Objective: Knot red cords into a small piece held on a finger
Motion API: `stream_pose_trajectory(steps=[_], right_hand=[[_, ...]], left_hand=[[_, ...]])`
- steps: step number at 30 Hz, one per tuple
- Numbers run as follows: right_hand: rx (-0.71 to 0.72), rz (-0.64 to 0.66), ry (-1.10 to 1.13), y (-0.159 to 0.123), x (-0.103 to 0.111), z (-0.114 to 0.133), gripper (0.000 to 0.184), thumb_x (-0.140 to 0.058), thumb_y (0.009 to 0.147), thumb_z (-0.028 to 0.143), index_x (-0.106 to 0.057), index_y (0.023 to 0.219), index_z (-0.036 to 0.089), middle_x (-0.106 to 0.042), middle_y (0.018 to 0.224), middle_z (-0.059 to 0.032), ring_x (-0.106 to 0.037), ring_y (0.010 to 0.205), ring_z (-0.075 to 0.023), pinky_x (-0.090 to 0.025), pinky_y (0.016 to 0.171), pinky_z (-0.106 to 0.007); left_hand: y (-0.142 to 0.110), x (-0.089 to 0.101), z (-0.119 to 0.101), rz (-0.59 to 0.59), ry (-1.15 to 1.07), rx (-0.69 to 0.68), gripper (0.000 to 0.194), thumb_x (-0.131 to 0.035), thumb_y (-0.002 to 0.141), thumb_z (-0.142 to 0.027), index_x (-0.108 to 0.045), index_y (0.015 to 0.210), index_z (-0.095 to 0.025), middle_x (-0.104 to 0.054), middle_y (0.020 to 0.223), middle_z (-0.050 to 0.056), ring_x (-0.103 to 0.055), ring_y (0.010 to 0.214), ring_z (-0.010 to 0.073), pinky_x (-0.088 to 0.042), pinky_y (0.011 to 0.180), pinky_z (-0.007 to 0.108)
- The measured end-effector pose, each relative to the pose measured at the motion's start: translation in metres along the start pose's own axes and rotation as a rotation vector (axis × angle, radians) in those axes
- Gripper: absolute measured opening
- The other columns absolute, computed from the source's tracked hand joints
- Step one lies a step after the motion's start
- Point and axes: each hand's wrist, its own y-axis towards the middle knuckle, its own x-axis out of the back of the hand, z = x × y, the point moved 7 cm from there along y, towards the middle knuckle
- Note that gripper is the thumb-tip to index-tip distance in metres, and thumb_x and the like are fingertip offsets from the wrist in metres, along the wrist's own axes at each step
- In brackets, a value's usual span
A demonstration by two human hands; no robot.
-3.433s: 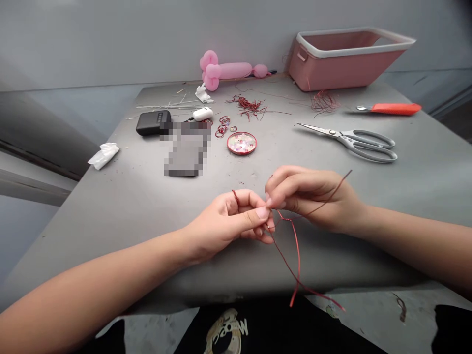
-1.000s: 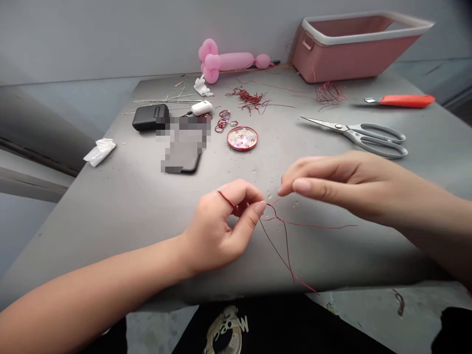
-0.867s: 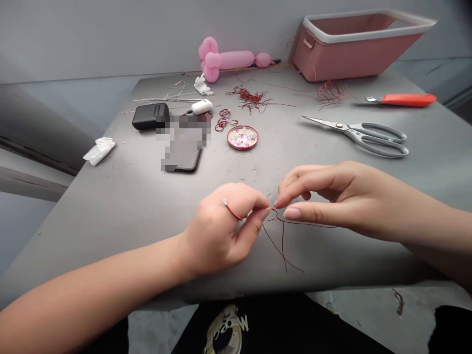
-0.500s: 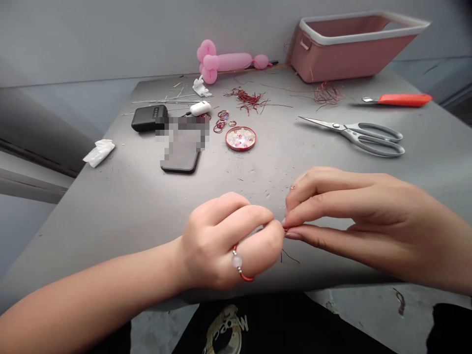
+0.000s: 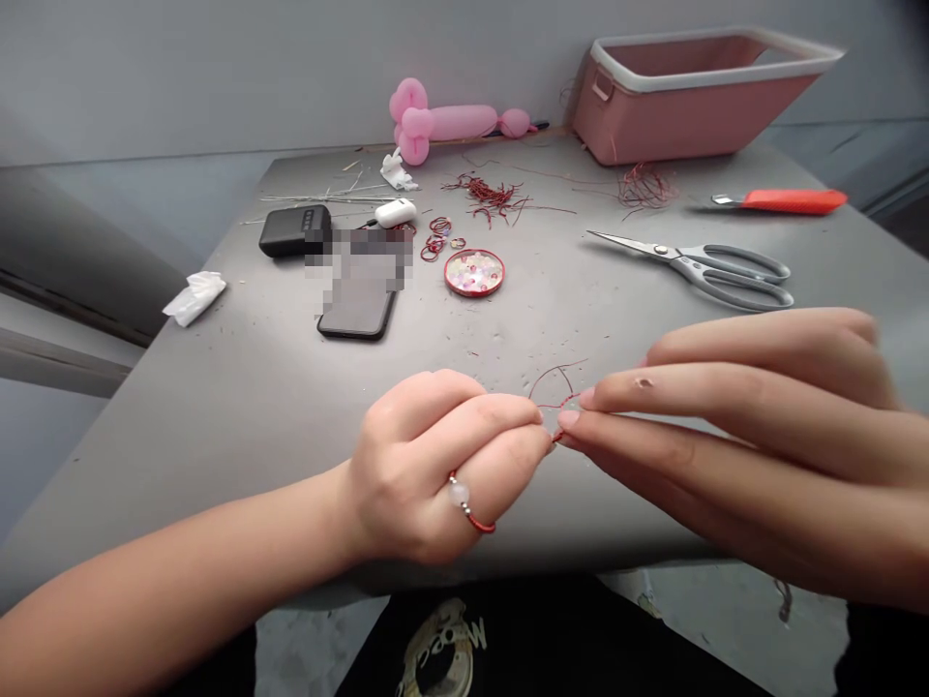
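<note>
Between my two hands, above the near part of the table, is a thin red cord (image 5: pixel 565 401) bent into a small wrapped curve, with fine loose ends looping up from it. My left hand (image 5: pixel 450 465) is closed and pinches one side of the cord with thumb and forefinger. On a finger of that hand sits a red cord ring (image 5: pixel 460 496) with a pale round bead and small silver beads. From the right, my right hand (image 5: pixel 726 426) pinches the cord's other side between its fingertips. The parts of the cord inside the fingertips are hidden.
Beyond the hands lie a round dish of beads (image 5: pixel 474 273), several red cord rings (image 5: pixel 438 238), cord scraps (image 5: pixel 490 194) and a phone (image 5: pixel 359 300). Grey scissors (image 5: pixel 697 263) and a red-handled cutter (image 5: pixel 791 200) lie at right, before a pink bin (image 5: pixel 697 116). A pink balloon (image 5: pixel 461 122) rests against the wall.
My right hand has turned and its fingers have straightened, still pinching. More of the red cord and its loose ends now shows between the hands. My left hand has hardly moved.
</note>
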Motion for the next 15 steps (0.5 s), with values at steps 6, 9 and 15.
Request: stream_pose_trajectory(steps=[6, 9, 15], right_hand=[[0.096, -0.014, 0.093, 0.006, -0.002, 0.017, 0.021, -0.058, 0.085, 0.002, -0.067, 0.089, 0.021, -0.066, 0.083, -0.0029, -0.059, 0.069, -0.0129, -0.049, 0.061, -0.029], [0.088, -0.057, 0.157, 0.000, -0.002, 0.016, 0.024, -0.058, 0.083, 0.000, -0.065, 0.090, 0.021, -0.066, 0.085, -0.0017, -0.058, 0.065, -0.0119, -0.048, 0.058, -0.029], [0.257, -0.167, -0.092, -0.001, 0.001, 0.021, 0.016, -0.064, 0.082, 0.003, -0.066, 0.089, 0.017, -0.070, 0.079, -0.0057, -0.067, 0.074, -0.0187, -0.047, 0.066, -0.038]], left_hand=[[0.003, -0.004, 0.003, 0.069, -0.153, 0.118, 0.008, -0.067, 0.078, -0.006, -0.065, 0.084, -0.011, -0.073, 0.080, 0.007, -0.058, 0.065, 0.0135, -0.049, 0.058, 0.028], [0.003, -0.008, 0.006, 0.109, -0.274, 0.212, 0.008, -0.067, 0.081, -0.008, -0.061, 0.081, -0.014, -0.072, 0.078, 0.005, -0.055, 0.064, 0.0113, -0.049, 0.062, 0.027], [0.002, -0.010, 0.008, 0.094, -0.327, 0.291, 0.014, -0.066, 0.081, -0.007, -0.055, 0.077, -0.015, -0.065, 0.075, 0.004, -0.057, 0.063, 0.0089, -0.049, 0.059, 0.021]])
